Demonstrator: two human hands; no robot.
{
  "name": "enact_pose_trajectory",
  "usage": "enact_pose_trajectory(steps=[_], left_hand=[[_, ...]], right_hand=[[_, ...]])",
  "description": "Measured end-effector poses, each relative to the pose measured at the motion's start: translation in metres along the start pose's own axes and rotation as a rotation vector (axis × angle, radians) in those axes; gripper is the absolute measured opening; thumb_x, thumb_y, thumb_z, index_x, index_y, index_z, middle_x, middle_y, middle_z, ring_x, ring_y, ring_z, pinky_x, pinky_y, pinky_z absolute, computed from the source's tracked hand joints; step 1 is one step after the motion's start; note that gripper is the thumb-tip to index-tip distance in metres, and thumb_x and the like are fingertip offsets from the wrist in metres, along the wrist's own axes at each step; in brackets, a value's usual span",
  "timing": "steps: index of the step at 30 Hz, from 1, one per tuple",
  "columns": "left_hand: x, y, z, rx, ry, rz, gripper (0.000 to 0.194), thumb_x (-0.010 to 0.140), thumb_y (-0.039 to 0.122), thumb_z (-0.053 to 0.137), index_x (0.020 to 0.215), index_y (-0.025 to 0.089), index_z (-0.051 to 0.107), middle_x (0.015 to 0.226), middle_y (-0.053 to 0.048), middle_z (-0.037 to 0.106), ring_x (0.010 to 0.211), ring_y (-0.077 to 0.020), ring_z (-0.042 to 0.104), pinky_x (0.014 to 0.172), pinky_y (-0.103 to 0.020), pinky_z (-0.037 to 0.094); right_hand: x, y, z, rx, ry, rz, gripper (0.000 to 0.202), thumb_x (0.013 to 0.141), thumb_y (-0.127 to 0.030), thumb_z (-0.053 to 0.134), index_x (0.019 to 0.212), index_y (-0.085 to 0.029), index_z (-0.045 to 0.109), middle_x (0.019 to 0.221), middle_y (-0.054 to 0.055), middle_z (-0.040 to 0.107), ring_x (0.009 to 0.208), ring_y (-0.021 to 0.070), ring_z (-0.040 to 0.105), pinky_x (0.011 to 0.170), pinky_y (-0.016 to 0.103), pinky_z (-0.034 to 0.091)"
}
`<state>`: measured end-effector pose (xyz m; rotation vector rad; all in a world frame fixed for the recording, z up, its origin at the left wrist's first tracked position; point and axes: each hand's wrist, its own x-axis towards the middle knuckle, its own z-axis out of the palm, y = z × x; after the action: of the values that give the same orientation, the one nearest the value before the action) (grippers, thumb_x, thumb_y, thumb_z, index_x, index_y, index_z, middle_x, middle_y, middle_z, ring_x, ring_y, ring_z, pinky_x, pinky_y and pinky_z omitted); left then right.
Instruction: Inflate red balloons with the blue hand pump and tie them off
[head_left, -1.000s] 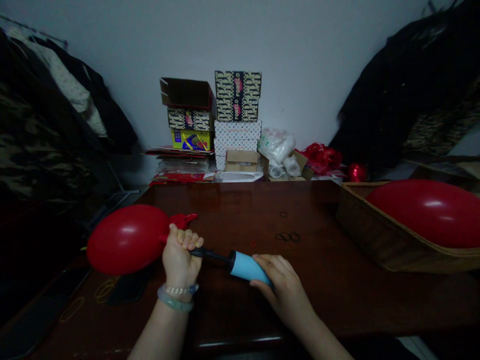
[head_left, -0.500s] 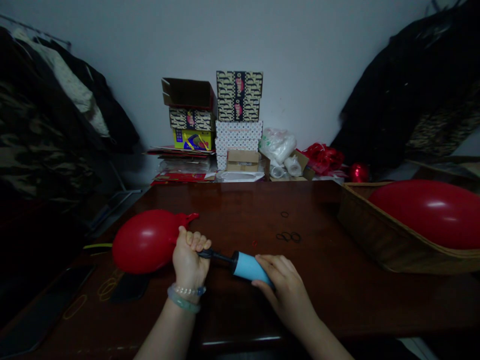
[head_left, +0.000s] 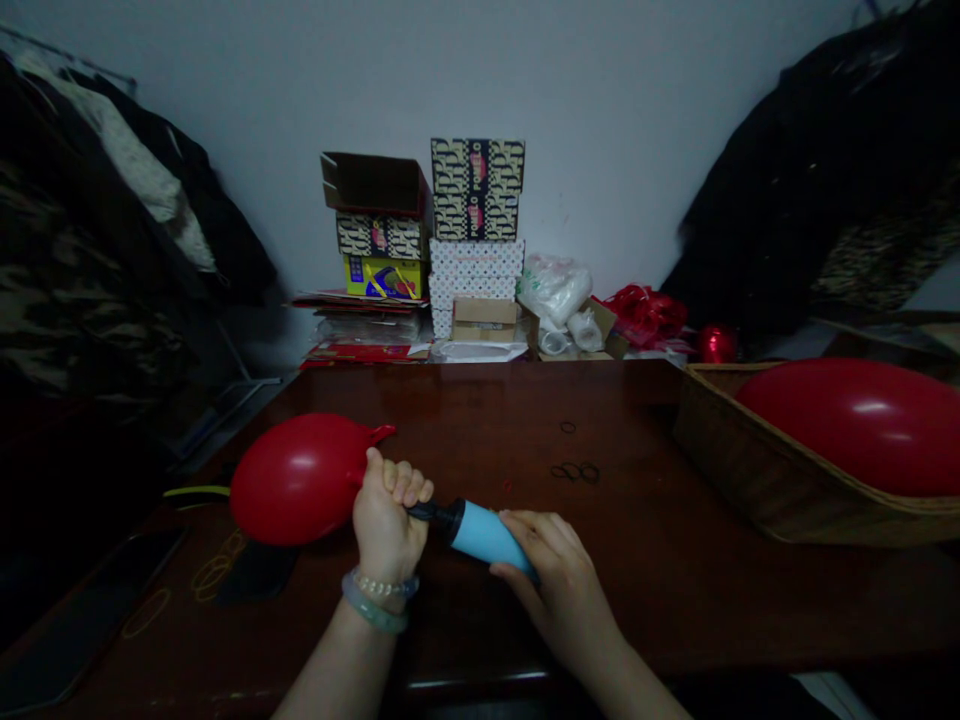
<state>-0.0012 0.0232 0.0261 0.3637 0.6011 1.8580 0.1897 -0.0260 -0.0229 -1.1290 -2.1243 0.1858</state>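
A balloon pump with a light blue barrel [head_left: 489, 534] lies between my two hands, tilted down to the right. My left hand [head_left: 391, 510] is closed in a fist around the black end of the pump. Fingers of my right hand [head_left: 553, 570] wrap round the blue barrel at its other end. Just left of my left fist sits an inflated red balloon [head_left: 296, 480]. One small tip of it sticks out freely at the upper right, while a second red neck meets my fist, which hides where it ends.
A woven basket [head_left: 795, 490] on the right holds a large red balloon [head_left: 855, 425]. Black rings [head_left: 576, 471] lie mid-table. Yellow rubber bands [head_left: 214, 572] and a dark phone [head_left: 259, 572] are at the left. Stacked boxes [head_left: 477, 190] stand behind the table [head_left: 480, 400].
The blue barrel has moved left towards my left fist, so less of the black rod shows. My left hand and the near balloon have shifted slightly right.
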Motion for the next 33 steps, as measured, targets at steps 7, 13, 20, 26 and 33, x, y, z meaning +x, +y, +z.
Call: enact_pose_trajectory(steps=[7, 13, 20, 26, 33], left_hand=[[0.015, 0.02, -0.008, -0.029, 0.002, 0.057, 0.045, 0.085, 0.028, 0.056, 0.055, 0.018, 0.024, 0.042, 0.008, 0.025, 0.036, -0.0048, 0.025, 0.039, -0.019, 0.027], [0.023, 0.029, -0.015, -0.04, 0.045, 0.084, 0.045, 0.085, 0.026, 0.057, 0.055, 0.018, 0.023, 0.042, 0.008, 0.026, 0.035, -0.0046, 0.027, 0.039, -0.019, 0.028], [0.014, 0.015, -0.009, -0.053, 0.074, 0.016, 0.043, 0.087, 0.026, 0.052, 0.055, 0.018, 0.025, 0.043, 0.007, 0.026, 0.035, -0.0047, 0.027, 0.039, -0.019, 0.028], [0.005, 0.0, -0.008, -0.051, 0.038, -0.035, 0.043, 0.084, 0.027, 0.057, 0.056, 0.018, 0.026, 0.045, 0.008, 0.027, 0.036, -0.0046, 0.027, 0.039, -0.019, 0.027], [-0.001, -0.009, -0.004, -0.004, 0.027, -0.049, 0.046, 0.083, 0.032, 0.059, 0.054, 0.018, 0.026, 0.044, 0.008, 0.025, 0.036, -0.0048, 0.025, 0.039, -0.02, 0.027]], right_hand=[[0.0, 0.012, -0.01, -0.02, 0.001, -0.022, 0.04, 0.088, -0.035, 0.058, 0.125, -0.021, 0.052, 0.114, 0.011, 0.061, 0.101, 0.024, 0.057, 0.086, 0.041, 0.049], [0.001, 0.022, -0.016, -0.024, -0.002, -0.025, 0.04, 0.088, -0.033, 0.058, 0.126, -0.022, 0.051, 0.113, 0.011, 0.062, 0.1, 0.025, 0.058, 0.085, 0.044, 0.05], [0.0, 0.018, -0.012, -0.047, -0.016, -0.022, 0.039, 0.088, -0.032, 0.058, 0.125, -0.02, 0.052, 0.113, 0.011, 0.061, 0.1, 0.025, 0.056, 0.086, 0.043, 0.049], [0.0, 0.007, -0.007, -0.033, -0.022, -0.016, 0.038, 0.089, -0.033, 0.056, 0.124, -0.021, 0.052, 0.11, 0.012, 0.061, 0.097, 0.025, 0.057, 0.083, 0.043, 0.049], [0.0, 0.002, -0.001, -0.017, -0.024, 0.005, 0.038, 0.089, -0.033, 0.055, 0.125, -0.022, 0.051, 0.111, 0.011, 0.06, 0.097, 0.0252, 0.057, 0.083, 0.044, 0.048]])
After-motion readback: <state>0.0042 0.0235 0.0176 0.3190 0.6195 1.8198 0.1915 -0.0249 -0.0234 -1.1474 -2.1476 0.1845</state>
